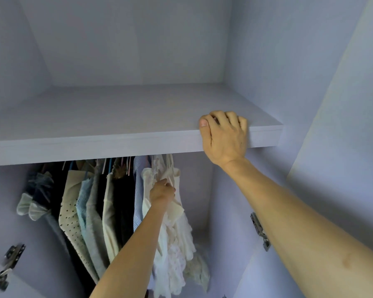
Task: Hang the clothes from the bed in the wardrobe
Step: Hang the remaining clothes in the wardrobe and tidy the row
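Note:
I face the open wardrobe. My left hand (pixel 162 190) reaches up under the shelf and grips the top of a cream-white lacy garment (pixel 177 244) that hangs at the right end of the row; its hanger and the rail are hidden behind the shelf edge. My right hand (pixel 224 136) rests on the front edge of the pale shelf (pixel 108 145), fingers curled over the top and thumb on the face. To the left hang several other clothes (pixel 84 211): dotted cream, light blue, dark and striped pieces.
The wardrobe's right side wall (pixel 267 67) and back wall enclose the space. To the right of the white garment the hanging space is bare. Metal door hinges sit at the lower left (pixel 7 267) and on the right panel (pixel 259 231).

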`<state>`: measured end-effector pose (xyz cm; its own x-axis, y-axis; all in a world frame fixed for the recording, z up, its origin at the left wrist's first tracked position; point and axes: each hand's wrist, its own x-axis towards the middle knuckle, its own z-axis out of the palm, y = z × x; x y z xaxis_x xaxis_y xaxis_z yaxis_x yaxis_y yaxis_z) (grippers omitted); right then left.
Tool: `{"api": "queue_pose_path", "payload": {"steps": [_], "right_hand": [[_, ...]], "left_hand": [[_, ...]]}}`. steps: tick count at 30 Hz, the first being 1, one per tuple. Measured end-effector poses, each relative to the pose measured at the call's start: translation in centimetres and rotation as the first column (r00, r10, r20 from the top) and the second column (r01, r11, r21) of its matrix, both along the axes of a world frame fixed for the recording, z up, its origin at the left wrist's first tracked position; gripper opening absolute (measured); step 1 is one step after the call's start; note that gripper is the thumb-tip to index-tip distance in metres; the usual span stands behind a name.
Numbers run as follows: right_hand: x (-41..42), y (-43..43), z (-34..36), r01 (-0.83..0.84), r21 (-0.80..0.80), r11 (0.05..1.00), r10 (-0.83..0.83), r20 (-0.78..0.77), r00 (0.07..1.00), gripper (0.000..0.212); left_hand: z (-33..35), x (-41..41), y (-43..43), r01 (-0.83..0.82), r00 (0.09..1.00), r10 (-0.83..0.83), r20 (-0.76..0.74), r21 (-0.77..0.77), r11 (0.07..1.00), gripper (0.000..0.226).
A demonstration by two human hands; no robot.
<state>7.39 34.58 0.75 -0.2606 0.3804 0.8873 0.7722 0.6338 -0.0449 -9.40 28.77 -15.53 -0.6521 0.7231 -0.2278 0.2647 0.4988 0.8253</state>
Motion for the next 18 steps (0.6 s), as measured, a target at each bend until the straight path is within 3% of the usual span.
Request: {"api": "queue_pose_path", "payload": {"steps": [3,6,9,12,14,18], "right_hand": [[0.6,-0.3,0.4,0.008,-0.107,0.994,-0.001,0.067,0.998,0.041],[1.3,-1.0,1.0,-0.012,-0.231,0.973,0.039,0.114,0.993,0.047],[1.8,-2.6,0.1,-0.042,-0.293,0.955,0.062,0.057,0.996,0.046],[2.8,-6.2,-3.0,-0.067,-0.382,0.922,0.084,0.026,0.996,0.053],[3.4,-9.9,-6.7,-0.146,-0.487,0.861,0.173,0.012,0.985,0.053],[4.5,-18.4,-15.2,-0.244,-0.763,0.599,0.334,-0.039,0.942,0.046]], "left_hand": [[1.1,0.4,-2.7,0.144,0.984,-0.147,-0.102,-0.034,0.989,0.05],[2.9,0.5,-6.4,0.298,0.949,-0.301,-0.096,-0.042,0.954,0.047],[5.0,0.3,-11.4,0.374,0.922,-0.374,-0.098,-0.013,0.927,0.043],[6.1,-0.1,-17.0,0.407,0.891,-0.4,-0.213,-0.015,0.913,0.05],[5.7,-0.5,-21.3,0.398,0.88,-0.384,-0.279,-0.009,0.917,0.048],[2.6,-0.9,-29.5,0.323,0.893,-0.333,-0.302,-0.087,0.943,0.047]]}}
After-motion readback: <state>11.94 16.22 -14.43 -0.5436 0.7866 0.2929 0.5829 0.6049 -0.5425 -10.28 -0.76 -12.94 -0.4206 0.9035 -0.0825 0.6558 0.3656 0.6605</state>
